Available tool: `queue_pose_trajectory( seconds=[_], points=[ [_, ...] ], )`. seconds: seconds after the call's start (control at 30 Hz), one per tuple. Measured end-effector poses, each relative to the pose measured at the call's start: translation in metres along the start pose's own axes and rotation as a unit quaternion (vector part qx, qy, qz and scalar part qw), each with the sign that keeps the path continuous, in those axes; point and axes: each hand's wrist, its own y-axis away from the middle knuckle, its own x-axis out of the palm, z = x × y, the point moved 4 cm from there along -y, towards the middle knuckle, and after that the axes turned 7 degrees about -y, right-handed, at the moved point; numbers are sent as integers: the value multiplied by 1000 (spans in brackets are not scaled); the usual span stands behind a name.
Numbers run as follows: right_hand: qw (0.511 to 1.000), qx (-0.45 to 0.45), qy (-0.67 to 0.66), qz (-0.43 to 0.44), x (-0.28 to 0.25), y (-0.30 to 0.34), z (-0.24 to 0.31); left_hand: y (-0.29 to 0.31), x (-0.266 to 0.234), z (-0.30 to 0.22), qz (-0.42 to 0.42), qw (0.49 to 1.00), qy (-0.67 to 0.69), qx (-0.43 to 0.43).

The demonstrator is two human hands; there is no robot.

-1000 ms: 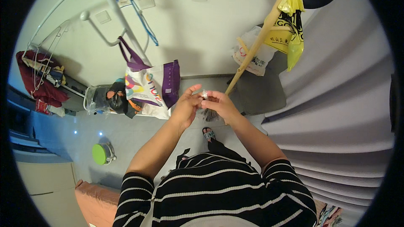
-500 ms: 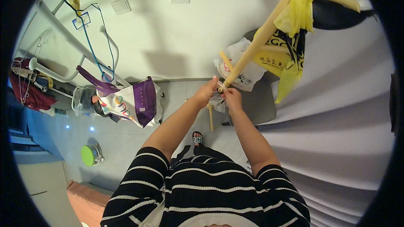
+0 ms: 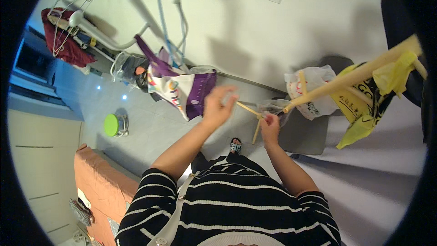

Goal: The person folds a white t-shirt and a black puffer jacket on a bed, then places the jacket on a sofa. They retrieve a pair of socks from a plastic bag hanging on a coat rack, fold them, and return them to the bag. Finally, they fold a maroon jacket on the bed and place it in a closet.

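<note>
A pale wooden coat stand slants in from the upper right, its near tip close to my right hand. The fingers of that hand are closed at the edge of a clear plastic bag bunched by the tip. To the left, my left hand is raised with thumb and fingers apart, holding nothing. It overlaps the edge of a white and purple tote bag in view. Farther along the stand hang a white plastic bag and a yellow and black bag.
A grey chair seat stands beneath the bags. Left of me are a metal rack with hangers and clothes, a green stool and an orange-covered bed. A pale curtain fills the right side.
My left hand has come off the stand's tip and moved left, its fingers opening. My right hand stays by the clear bag, slightly below the tip. The whole view has turned leftward.
</note>
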Motion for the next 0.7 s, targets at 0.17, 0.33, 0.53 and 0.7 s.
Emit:
queue_pose_trajectory(
  seconds=[0.17, 0.33, 0.53, 0.7],
  points=[
    [952, -207, 21, 226, 144, 16, 121, -11, -167, 46, -376, 905, -198, -19],
    [839, -431, 237, 233, 239, 37, 212, -56, -209, 106, -175, 969, -176, -2],
    [801, -380, 329, 325, 280, 36, 200, -64, -228, 104, -140, 982, -126, -30],
    [815, -477, 214, 249, 268, 99, 269, -86, -275, 50, -142, 989, -16, -25]
  ],
)
